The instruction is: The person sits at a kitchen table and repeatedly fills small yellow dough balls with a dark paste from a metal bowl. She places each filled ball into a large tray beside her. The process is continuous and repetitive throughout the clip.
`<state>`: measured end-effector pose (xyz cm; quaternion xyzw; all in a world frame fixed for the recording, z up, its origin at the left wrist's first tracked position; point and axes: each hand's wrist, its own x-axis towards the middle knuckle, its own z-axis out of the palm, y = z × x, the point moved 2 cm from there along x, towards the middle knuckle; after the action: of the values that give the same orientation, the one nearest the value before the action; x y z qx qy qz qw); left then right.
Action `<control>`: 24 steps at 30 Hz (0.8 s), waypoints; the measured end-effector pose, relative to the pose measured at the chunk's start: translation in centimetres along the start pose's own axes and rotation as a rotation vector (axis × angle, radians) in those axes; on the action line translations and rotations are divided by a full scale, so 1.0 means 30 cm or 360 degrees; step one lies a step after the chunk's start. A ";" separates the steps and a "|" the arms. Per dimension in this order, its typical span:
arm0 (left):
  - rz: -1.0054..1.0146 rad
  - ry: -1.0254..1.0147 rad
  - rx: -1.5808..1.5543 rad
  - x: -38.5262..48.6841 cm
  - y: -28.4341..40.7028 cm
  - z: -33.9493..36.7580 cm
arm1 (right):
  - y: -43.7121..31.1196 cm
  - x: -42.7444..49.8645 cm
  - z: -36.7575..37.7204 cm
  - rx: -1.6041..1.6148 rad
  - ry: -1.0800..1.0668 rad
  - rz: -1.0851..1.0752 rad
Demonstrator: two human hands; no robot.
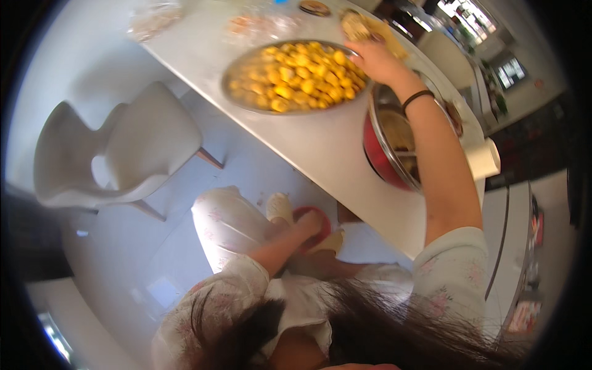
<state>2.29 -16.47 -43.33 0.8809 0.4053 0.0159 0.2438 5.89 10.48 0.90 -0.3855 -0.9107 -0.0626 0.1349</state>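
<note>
My right hand [372, 58] reaches over the rim of an oval metal tray [240, 107] that holds many roundish yellow food pieces [303, 74], which look like peeled chestnuts. Its fingers are beside a tan, lumpy object [355, 27] on a yellowish sheet; whether they grip anything is unclear. Beneath my right forearm stands a red pot or bowl [381, 152] with a shiny metal rim and brownish contents, partly hidden by the arm. Low down, near my legs, my left hand [311, 225] is over a red round container [323, 226]; its fingers are blurred and their hold cannot be made out.
Clear plastic bags [155, 18] lie at the far left of the white table [323, 157], and another [263, 25] is behind the tray. A small round brown item [314, 8] is at the far edge. A white chair [152, 134] stands left; a pale cylinder [483, 159] is at right.
</note>
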 end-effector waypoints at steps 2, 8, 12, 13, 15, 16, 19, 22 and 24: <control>-0.0101 0.0113 -0.0097 0.039 -0.048 0.116 | -0.019 -0.097 -0.095 0.0112 -0.0085 -0.0021; -0.0102 -0.0072 -0.0388 0.010 -0.102 0.213 | -0.045 -0.493 -0.211 0.0242 -0.0752 0.0352; -0.0005 -0.0054 -0.0408 0.048 -0.151 0.328 | 0.031 -0.599 -0.126 0.0207 -0.0802 0.0487; 0.0028 -0.0061 -0.0492 0.042 -0.148 0.302 | 0.038 -0.590 -0.107 0.0191 -0.0813 0.0479; 0.0041 -0.0101 -0.0484 0.015 -0.117 0.192 | 0.040 -0.583 -0.076 0.0170 -0.0832 0.0548; 0.0015 -0.0124 -0.0399 -0.020 -0.060 0.059 | 0.036 -0.577 -0.062 0.0155 -0.0847 0.0572; 0.0032 0.0042 -0.0620 -0.024 -0.054 0.040 | 0.059 -0.557 -0.031 0.0228 -0.0897 0.0626; -0.0134 0.0031 -0.1518 -0.078 -0.059 -0.062 | 0.067 -0.549 -0.009 0.0234 -0.0897 0.0570; -0.0129 0.0116 -0.1882 -0.199 0.053 -0.356 | 0.069 -0.567 -0.021 0.0250 -0.0825 0.0513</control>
<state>-2.99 -17.21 -32.22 0.5784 0.3691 0.2600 0.6794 18.83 0.13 -3.47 -0.5164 -0.8439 0.1302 -0.0642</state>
